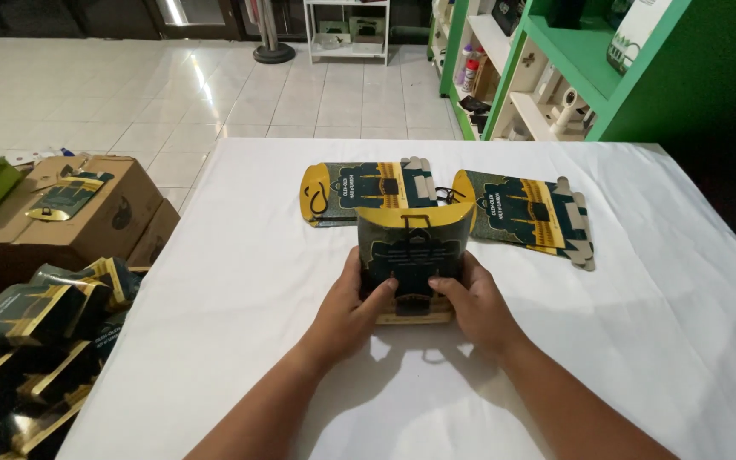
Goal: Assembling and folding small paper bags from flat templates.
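Observation:
A dark green and gold gift box [413, 255] with a rounded top flap and handle slot stands on the white table [240, 273] in front of me. My left hand [353, 305] grips its left side, thumb on the front. Opposite it, my right hand [475, 303] holds the right side the same way. Two flat, unfolded boxes of the same print lie behind: one [359, 189] at centre, another [526, 213] to the right.
To the left on the floor, a brown carton [70, 213] holds flat packs, and several folded boxes [36, 332] are piled below it. Green shelves [555, 60] stand at the back right. A white rack [347, 34] stands on the tiled floor beyond.

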